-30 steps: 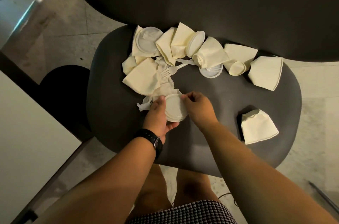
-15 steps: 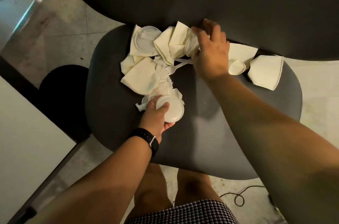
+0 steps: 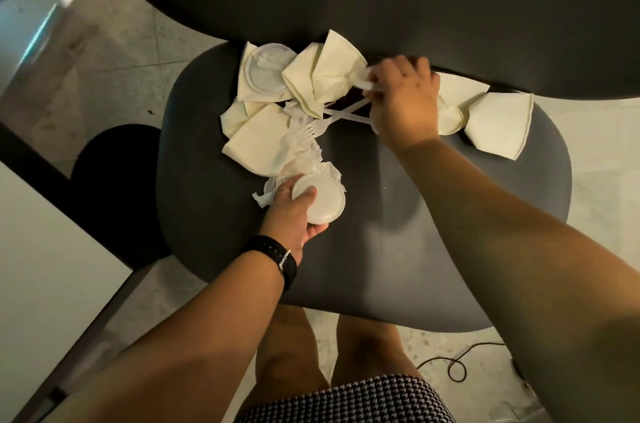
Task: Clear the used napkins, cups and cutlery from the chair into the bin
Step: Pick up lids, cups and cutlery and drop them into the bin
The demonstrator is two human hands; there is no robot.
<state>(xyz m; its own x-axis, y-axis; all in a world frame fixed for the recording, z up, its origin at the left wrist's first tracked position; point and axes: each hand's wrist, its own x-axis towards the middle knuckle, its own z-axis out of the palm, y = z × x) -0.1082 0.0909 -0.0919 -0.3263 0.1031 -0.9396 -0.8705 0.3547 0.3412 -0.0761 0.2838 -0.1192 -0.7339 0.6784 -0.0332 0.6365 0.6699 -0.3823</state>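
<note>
In the head view, a stack of white round plastic cups [image 3: 320, 197], lying on its side, is held by the left hand [image 3: 294, 215], the fingers curled around it, just below the pile of cream folded paper napkins [image 3: 311, 83] on the dark grey chair seat [image 3: 415, 215]. It is probably kept there so that more cups can be added. The right hand [image 3: 403, 100] is placed at the right of the pile, its fingers pinching something white and blurred, perhaps a cup. A white plastic fork [image 3: 332, 119] lies near it, its long axis nearly level, the tines pointing left toward the napkins. No bin is seen.
</note>
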